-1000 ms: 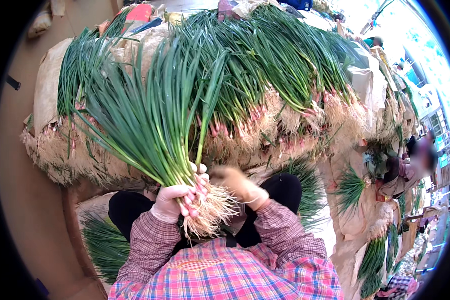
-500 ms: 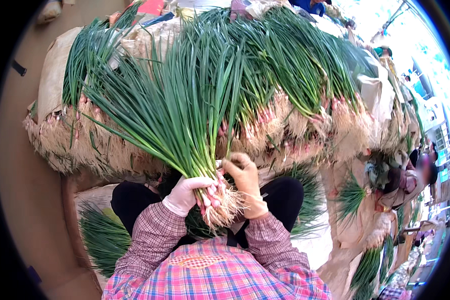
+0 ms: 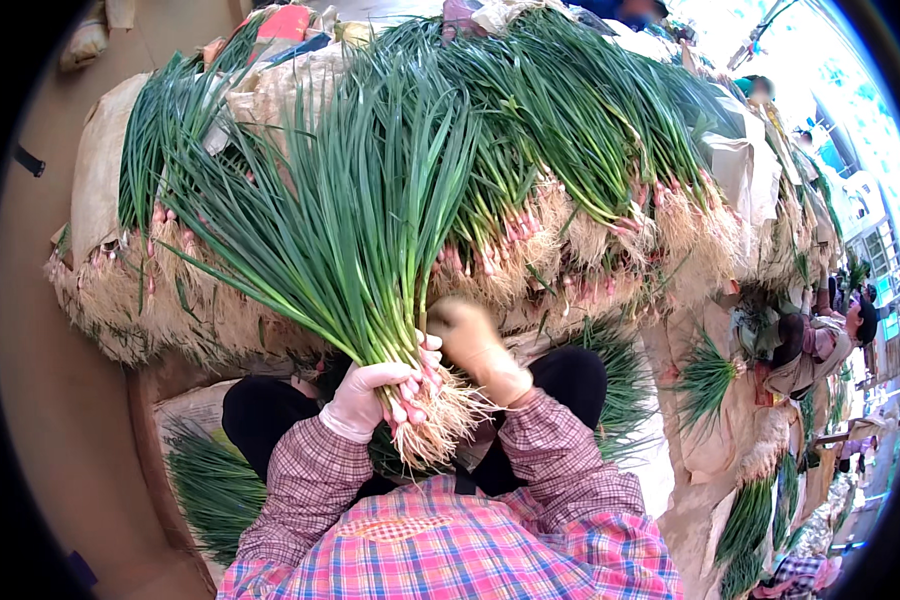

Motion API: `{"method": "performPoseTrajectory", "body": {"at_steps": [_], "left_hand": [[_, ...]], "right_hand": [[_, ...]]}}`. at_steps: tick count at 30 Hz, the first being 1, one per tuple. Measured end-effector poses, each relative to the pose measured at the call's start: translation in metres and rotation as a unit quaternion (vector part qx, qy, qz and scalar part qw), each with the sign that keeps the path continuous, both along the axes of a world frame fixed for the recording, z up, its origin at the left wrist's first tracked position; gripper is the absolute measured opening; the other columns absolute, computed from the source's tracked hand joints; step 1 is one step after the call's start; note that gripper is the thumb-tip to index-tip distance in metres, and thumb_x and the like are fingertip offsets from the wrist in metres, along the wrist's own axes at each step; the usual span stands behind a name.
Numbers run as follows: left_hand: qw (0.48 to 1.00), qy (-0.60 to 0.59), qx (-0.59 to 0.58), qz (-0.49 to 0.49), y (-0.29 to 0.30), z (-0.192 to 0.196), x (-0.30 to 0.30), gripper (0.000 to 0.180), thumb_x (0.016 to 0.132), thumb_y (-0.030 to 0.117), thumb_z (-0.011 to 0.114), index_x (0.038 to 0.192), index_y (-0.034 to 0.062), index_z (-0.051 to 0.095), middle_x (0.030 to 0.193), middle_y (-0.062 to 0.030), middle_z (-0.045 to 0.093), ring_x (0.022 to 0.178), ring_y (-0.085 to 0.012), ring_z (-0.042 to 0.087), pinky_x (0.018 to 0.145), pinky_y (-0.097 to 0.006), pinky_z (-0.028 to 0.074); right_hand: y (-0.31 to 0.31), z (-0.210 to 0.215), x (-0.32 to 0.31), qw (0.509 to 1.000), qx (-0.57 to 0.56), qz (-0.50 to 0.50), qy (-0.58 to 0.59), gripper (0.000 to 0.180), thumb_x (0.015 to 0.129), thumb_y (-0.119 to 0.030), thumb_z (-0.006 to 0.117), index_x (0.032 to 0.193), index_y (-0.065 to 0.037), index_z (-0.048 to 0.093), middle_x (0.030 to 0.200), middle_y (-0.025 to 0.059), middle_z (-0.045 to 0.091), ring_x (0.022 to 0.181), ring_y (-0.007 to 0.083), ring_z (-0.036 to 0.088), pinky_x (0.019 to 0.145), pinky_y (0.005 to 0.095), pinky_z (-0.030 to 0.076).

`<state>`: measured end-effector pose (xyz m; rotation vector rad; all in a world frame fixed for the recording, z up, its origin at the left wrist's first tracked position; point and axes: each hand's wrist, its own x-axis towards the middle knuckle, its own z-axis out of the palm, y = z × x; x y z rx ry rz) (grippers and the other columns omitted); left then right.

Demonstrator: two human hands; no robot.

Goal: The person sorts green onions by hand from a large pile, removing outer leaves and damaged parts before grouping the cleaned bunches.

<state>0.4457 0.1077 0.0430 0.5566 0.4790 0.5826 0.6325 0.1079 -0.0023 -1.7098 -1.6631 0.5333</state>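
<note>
My left hand (image 3: 362, 396), in a pale glove, grips a thick bunch of green onions (image 3: 342, 232) just above the pale tangled roots (image 3: 437, 420). The long green leaves fan up and to the left. My right hand (image 3: 473, 341), also gloved, rests against the right side of the same bunch near the pink bulbs, fingers curled around the stems. Both plaid sleeves come in from the lower edge, over my dark trousers (image 3: 260, 425).
A large heap of bundled green onions (image 3: 580, 150) lies on brown sacking (image 3: 100, 160) in front, roots facing me. More bunches (image 3: 205, 485) lie beside my knees. At the right, another seated person (image 3: 805, 345) works among further bundles (image 3: 745, 525).
The bunch has been lifted and shifted left and upward. My right hand has moved from the roots up against the stems beside the left hand.
</note>
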Motion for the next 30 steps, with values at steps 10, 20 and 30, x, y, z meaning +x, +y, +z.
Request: {"method": "performPoseTrajectory", "body": {"at_steps": [10,20,30], "left_hand": [[0.998,-0.053,-0.019,-0.001,-0.002,0.014,0.007,0.059,0.071,0.006,0.057,0.128,-0.0011,0.043,0.107,-0.0177,0.058,0.09,-0.0288,0.061,0.072,-0.04,0.054],[0.999,0.02,-0.017,-0.021,-0.003,0.01,0.006,0.058,0.074,0.005,0.054,0.129,-0.0075,0.043,0.097,-0.0158,0.061,0.086,-0.0259,0.062,0.068,-0.032,0.055],[0.999,0.037,0.002,-0.02,-0.002,0.008,-0.003,0.053,0.073,0.004,0.054,0.124,-0.0068,0.046,0.1,-0.0181,0.06,0.082,-0.026,0.063,0.053,-0.034,0.056]], "right_hand": [[0.024,0.076,0.07,0.95,-0.098,-0.218,0.202,0.017,0.083,-0.023,0.067,0.073,-0.009,0.062,0.072,0.0027,0.061,0.065,0.0153,0.056,0.067,0.0338,0.046],[-0.005,0.026,-0.002,0.82,-0.064,-0.089,0.562,0.014,0.091,-0.015,0.059,0.084,-0.003,0.059,0.069,0.0024,0.062,0.054,0.0071,0.055,0.05,0.0211,0.042],[-0.017,-0.004,0.0,0.993,-0.088,-0.008,-0.078,0.022,0.08,-0.017,0.058,0.097,-0.003,0.063,0.092,0.0202,0.064,0.083,0.0359,0.063,0.075,0.0406,0.051]]}}
